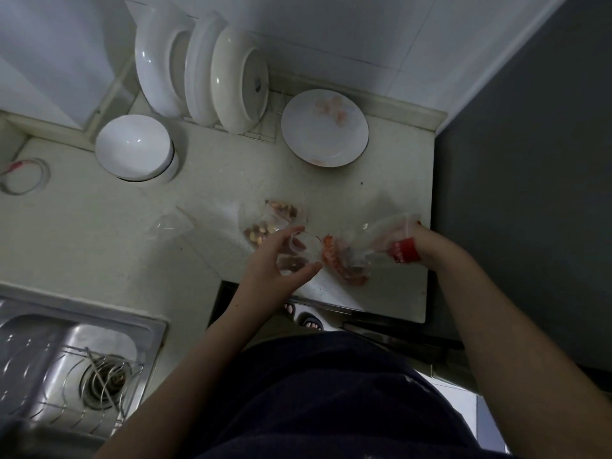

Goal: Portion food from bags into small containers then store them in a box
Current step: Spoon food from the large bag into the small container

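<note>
**Portioning under way, nothing boxed yet**

The left hand point(271, 260) curls fingers and thumb round a small clear container point(298, 256), holding it at the near edge of the counter point(231, 180). The right hand point(414, 240) grips the upper end of a clear bag point(361, 243). The bag's lower end is heavy with red-orange food point(342, 265) and sags right beside the container. So the task's thing sits between the two hands, within the left one's grasp.

In this dim light I cannot tell whether the container holds anything; there may be a dark bit at its bottom.

Just beyond the left hand lies a second bag point(271, 223) of brownish pieces. Farther back stands a plate point(351, 150) with pinkish scraps.

By my reading this is an early filling step. No filled containers are set aside and no storage box is in view — the rest of the portioning and all the boxing remain.
</note>
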### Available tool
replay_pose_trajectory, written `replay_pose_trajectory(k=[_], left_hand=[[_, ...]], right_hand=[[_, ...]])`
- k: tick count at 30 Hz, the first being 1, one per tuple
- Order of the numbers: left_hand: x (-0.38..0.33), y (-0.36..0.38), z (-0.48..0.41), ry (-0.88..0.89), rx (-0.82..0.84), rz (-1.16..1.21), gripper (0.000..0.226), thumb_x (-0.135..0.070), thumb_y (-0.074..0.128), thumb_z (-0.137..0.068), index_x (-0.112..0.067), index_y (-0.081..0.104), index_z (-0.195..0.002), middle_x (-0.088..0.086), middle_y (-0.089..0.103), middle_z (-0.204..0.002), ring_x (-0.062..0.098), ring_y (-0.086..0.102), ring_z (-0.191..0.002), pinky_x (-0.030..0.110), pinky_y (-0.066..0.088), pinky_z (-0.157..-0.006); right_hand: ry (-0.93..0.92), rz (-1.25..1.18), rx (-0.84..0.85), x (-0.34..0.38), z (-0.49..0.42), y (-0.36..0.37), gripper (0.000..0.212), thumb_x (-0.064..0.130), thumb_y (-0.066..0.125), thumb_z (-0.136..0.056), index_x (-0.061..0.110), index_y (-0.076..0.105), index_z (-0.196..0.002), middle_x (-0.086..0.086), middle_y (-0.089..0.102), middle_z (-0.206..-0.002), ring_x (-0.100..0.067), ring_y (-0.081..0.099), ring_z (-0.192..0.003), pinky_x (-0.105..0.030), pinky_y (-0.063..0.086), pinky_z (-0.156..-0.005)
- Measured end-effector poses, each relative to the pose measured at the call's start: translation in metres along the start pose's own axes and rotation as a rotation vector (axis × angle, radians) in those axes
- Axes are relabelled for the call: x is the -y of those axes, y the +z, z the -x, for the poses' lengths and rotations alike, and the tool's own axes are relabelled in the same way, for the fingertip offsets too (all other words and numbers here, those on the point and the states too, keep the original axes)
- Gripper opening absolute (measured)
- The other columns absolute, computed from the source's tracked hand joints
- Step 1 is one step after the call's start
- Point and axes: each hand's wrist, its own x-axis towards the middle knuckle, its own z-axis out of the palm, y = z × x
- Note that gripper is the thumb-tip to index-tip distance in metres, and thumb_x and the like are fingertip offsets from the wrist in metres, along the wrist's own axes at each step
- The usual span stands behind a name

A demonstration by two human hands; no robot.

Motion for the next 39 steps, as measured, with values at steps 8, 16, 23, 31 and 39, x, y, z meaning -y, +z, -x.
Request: replay_pose_trajectory(k=[8, 16, 23, 31, 39], left_hand=[[-0.005, 0.002, -0.002, 0.016, 0.022, -0.067, 0.056, -0.029, 0.077, -0.08, -0.023, 0.052, -0.13, -0.012, 0.057, -0.106, -0.006, 0.061, -0.09, 0.001, 0.044, -0.072], [-0.008, 0.007, -0.001, -0.03, 0.027, 0.002, 0.055, -0.026, 0.079, -0.079, -0.028, 0.053, -0.128, -0.012, 0.06, -0.102, -0.006, 0.063, -0.09, 0.002, 0.045, -0.071], [-0.01, 0.008, -0.001, -0.033, 0.04, -0.005, 0.054, -0.03, 0.077, -0.08, -0.034, 0.049, -0.126, -0.013, 0.059, -0.104, -0.004, 0.062, -0.091, 0.003, 0.046, -0.072], [-0.01, 0.008, 0.0, -0.037, 0.03, -0.007, 0.054, -0.028, 0.078, -0.08, -0.034, 0.049, -0.124, -0.015, 0.057, -0.104, -0.008, 0.061, -0.09, 0.003, 0.046, -0.071], [-0.009, 0.008, -0.001, -0.018, 0.019, -0.031, 0.053, -0.029, 0.078, -0.08, -0.03, 0.05, -0.125, -0.013, 0.059, -0.103, -0.007, 0.06, -0.091, 0.001, 0.045, -0.073]], right_hand=[[-0.076, -0.105, 0.126, 0.001, 0.029, -0.015, 0.025, 0.015, 0.074, -0.058, 0.009, 0.063, -0.079, -0.001, 0.059, -0.049, -0.013, 0.05, -0.039, -0.022, 0.037, -0.048], [0.034, -0.166, 0.062, 0.011, 0.037, -0.031, 0.049, 0.032, 0.02, -0.105, 0.005, 0.061, -0.111, -0.014, 0.072, -0.078, -0.027, 0.068, -0.064, -0.028, 0.051, -0.055], [-0.179, 0.202, -0.023, 0.013, 0.05, -0.037, 0.013, -0.01, 0.046, -0.083, -0.008, 0.059, -0.082, -0.022, 0.051, -0.071, -0.028, 0.051, -0.057, -0.031, 0.04, -0.053], [-0.214, 0.142, -0.128, 0.021, 0.054, -0.043, 0.012, 0.0, 0.05, -0.086, 0.004, 0.06, -0.08, -0.007, 0.045, -0.051, -0.019, 0.042, -0.048, -0.023, 0.037, -0.048], [-0.287, -0.064, -0.091, 0.028, 0.071, -0.048, 0.016, 0.004, 0.058, -0.086, 0.006, 0.068, -0.074, -0.022, 0.063, -0.069, -0.018, 0.061, -0.04, -0.019, 0.048, -0.043]])
